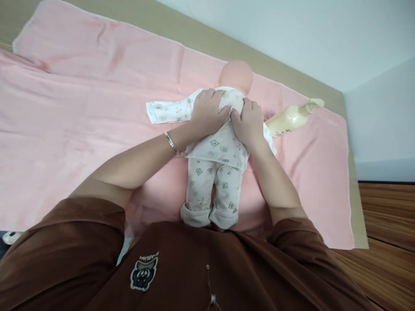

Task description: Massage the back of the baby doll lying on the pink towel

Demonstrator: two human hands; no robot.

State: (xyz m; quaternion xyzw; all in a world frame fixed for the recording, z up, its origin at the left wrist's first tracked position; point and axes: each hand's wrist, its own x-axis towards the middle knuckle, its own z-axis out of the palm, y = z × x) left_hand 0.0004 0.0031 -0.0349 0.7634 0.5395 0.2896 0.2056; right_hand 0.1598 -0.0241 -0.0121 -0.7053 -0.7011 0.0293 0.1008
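Observation:
A baby doll (215,149) lies lengthwise before me, its smooth bald head (236,75) pointing away. No face shows on the side turned up. It wears a white printed top (223,149) and matching trousers (200,181) with rolled cuffs. My left hand (209,113) rests flat on the left of its upper body, fingers over the shoulder. On the other side lies my right hand (249,123), also laid flat. Both thumbs point inward and nearly meet at the middle. One sleeve (168,111) stretches out to the left; the other is partly hidden by my right hand.
A pink blanket (81,129) covers most of the wooden table (201,32). To the right of the doll lies a pale yellow pump bottle (288,119) on its side. Behind the table stands a white wall (292,39). Brown wooden flooring (385,224) shows at the right.

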